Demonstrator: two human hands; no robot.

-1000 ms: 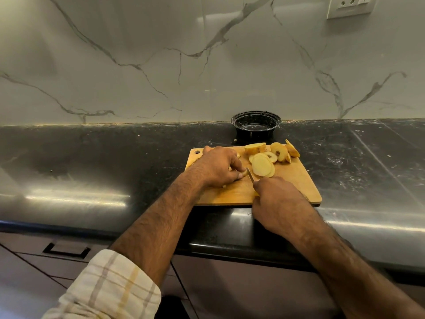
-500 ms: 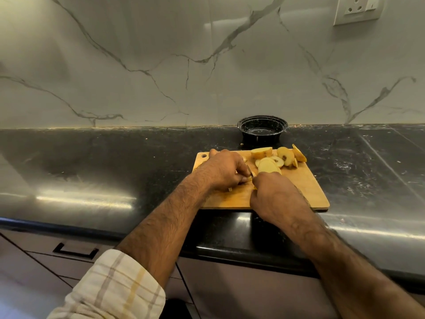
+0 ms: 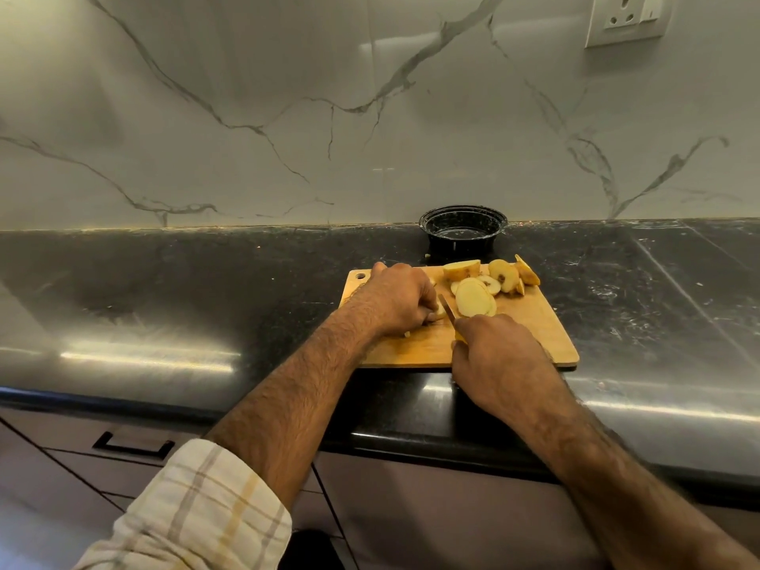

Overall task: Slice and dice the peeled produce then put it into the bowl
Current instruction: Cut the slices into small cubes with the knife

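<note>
**A:** How far along was the job at that point?

**B:** Partway, by my reading. On the wooden cutting board [image 3: 526,322] a heap of slices [image 3: 475,298] lay at about one o'clock from the board's middle, with larger cored pieces [image 3: 503,275] and a chunk [image 3: 461,270] toward the far edge. That looked sliced, not diced.

**A:** And the bowl?

**B:** The black bowl [image 3: 462,230] stood on the counter [image 3: 205,290] at twelve o'clock from the board, against the wall. I saw no produce in it, so none had gone in yet.

**A:** What were the hands doing?

**B:** The left hand [image 3: 401,296], its grip curled over a small pale piece [image 3: 439,312], pinned that piece to the board at about nine o'clock from the heap. The right hand [image 3: 499,355] had its grip closed round the knife's handle, with the knife [image 3: 447,308] blade running between the left hand's fingertips and the slices.

**A:** So what was left?

**B:** Finishing that held piece, dicing the slices and the big pieces, then moving everything into the bowl. Most of the work, I'd judge.
</note>
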